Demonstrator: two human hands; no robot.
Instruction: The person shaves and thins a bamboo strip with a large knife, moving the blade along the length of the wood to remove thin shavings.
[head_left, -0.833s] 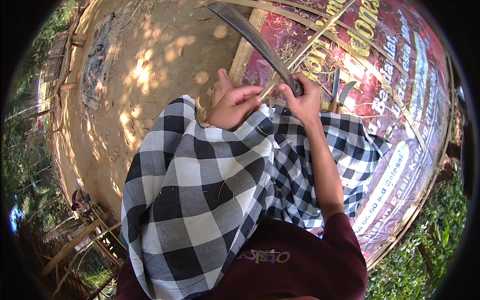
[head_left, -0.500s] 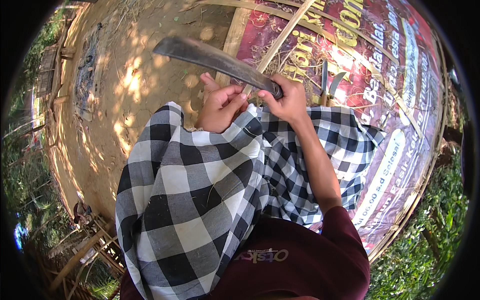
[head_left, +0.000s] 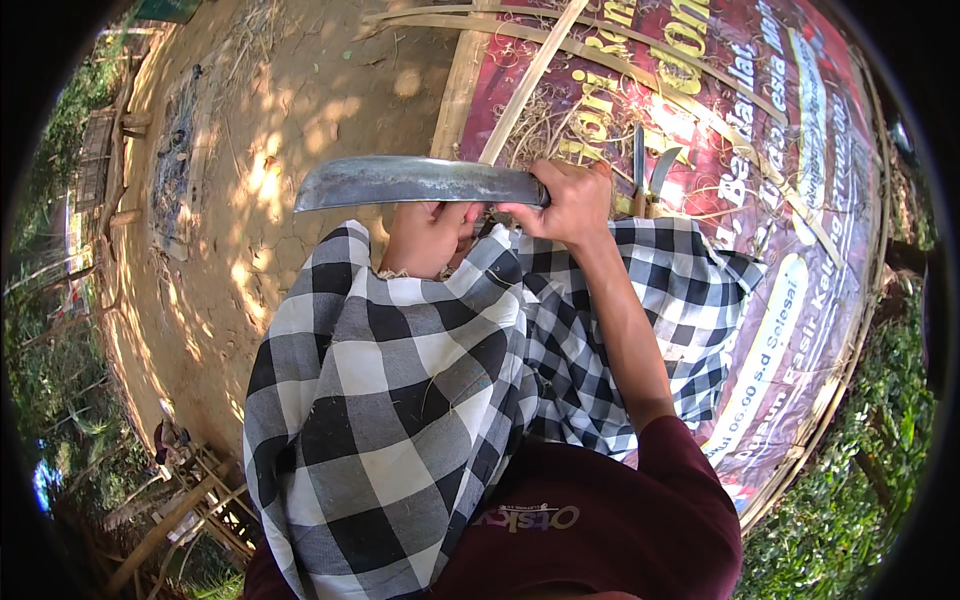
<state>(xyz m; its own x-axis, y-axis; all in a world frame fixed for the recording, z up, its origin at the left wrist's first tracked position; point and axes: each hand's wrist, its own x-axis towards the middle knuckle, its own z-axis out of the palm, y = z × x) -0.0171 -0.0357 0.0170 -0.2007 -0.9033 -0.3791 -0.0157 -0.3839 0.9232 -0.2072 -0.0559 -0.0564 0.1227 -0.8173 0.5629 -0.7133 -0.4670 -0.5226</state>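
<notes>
My right hand (head_left: 572,205) is closed round the handle of a machete (head_left: 400,183), whose broad dark blade reaches leftward, nearly level. Behind and below the blade is my left hand (head_left: 418,245), its fingers partly covered by the metal. A long pale bamboo strip (head_left: 530,85) slants from the far edge down to the blade, and its near end lies at my left fingers. Whether the blade touches the strip cannot be made out. Both hands are just above a black-and-white checked cloth (head_left: 385,375) spread over my lap.
Two smaller knives, one straight (head_left: 639,160) and one curved (head_left: 663,170), lie right of my right hand. Curly shavings (head_left: 535,120) and more bamboo strips (head_left: 650,70) are scattered over a red printed banner (head_left: 800,330). Bare earth (head_left: 300,110) stretches to the left, with a wooden board (head_left: 462,95) along the banner's edge.
The machete has come down and toward me, from raised and tilted to nearly level, and its blade now covers part of my left hand. The strip's near part has shifted slightly left.
</notes>
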